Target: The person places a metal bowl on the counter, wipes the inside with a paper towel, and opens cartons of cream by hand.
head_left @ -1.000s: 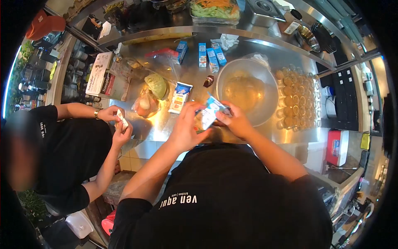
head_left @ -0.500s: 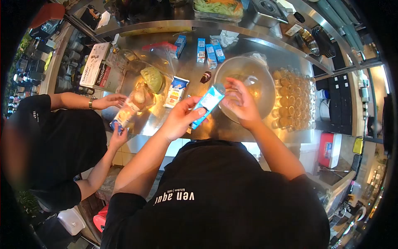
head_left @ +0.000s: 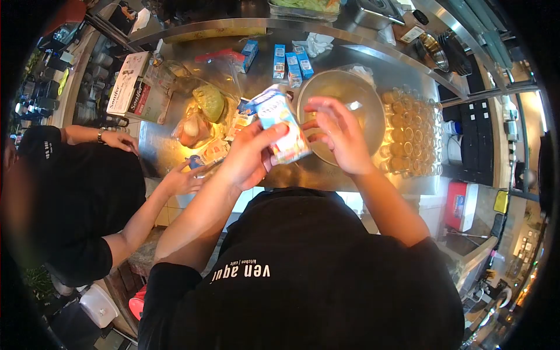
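Note:
My left hand (head_left: pixel 249 150) is wrapped round a small drink carton (head_left: pixel 284 135), printed blue, white and orange and somewhat blurred. The carton is held tilted above the steel counter. My right hand (head_left: pixel 341 137) is raised just right of the carton, fingers apart and empty, over the near left part of a large, wide bowl (head_left: pixel 373 119). Behind my left hand lies a printed packet (head_left: pixel 240 119), partly hidden by the carton. Several blue cartons (head_left: pixel 293 69) stand or lie at the back of the counter.
Rows of glass jars (head_left: pixel 408 131) stand right of the bowl. Left are plastic bags with a green item (head_left: pixel 209 102), a Sonifer box (head_left: pixel 143 96) and a co-worker's hand (head_left: pixel 185 179) beside another packet (head_left: pixel 213 153). A steel shelf (head_left: pixel 233 26) crosses above the counter.
My left hand has turned the carton, so a different printed side shows. My right hand has come slightly away from it. The co-worker's packet is now down on the counter, their hands apart from it.

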`<state>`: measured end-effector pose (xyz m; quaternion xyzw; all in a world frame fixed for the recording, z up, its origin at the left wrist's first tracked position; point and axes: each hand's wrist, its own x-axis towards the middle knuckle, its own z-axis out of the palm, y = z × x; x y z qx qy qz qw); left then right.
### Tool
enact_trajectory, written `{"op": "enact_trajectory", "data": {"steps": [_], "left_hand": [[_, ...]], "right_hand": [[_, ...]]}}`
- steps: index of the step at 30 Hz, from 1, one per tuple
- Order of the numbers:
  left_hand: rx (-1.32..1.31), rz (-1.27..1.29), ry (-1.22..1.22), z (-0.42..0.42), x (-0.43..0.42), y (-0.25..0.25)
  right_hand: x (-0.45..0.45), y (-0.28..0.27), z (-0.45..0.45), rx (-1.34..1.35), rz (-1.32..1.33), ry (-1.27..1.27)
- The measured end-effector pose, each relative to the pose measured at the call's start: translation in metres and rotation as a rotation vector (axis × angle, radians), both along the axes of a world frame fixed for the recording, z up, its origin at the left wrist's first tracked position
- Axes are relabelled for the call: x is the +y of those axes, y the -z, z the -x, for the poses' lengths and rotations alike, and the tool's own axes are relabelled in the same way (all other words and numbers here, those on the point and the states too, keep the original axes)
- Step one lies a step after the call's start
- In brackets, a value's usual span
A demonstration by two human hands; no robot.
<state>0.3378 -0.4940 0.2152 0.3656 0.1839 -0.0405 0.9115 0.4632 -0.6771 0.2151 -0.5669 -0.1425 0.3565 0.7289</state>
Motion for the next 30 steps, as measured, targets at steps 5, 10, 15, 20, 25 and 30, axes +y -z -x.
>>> {"op": "enact_trajectory", "data": {"steps": [5,10,15,20,25,30], "left_hand": [[0.018,0.144,-0.208,-0.005,-0.004,-0.002],[-0.058,-0.030,-0.281,-0.006,-0.027,0.011],[-0.078,-0.104,-0.260,-0.002,-0.041,0.030],[0.030,-0.242,-0.189,-0.001,-0.034,0.026],[0.054,0.021,-0.232,-0.008,-0.022,0.031],[-0.112,0.272,-0.356,-0.014,-0.017,0.028]], "right_hand": [[-0.002,-0.002,0.023,-0.372,-0.018,-0.033],[-0.002,-0.004,0.018,-0.596,0.192,0.093],[-0.010,0.013,0.022,-0.639,0.311,0.107],[-0.021,0.018,0.018,-0.688,0.351,0.045],[-0.013,0.007,0.006,-0.585,0.367,-0.001],[-0.011,0.012,0.017,-0.023,0.121,0.011]]}}
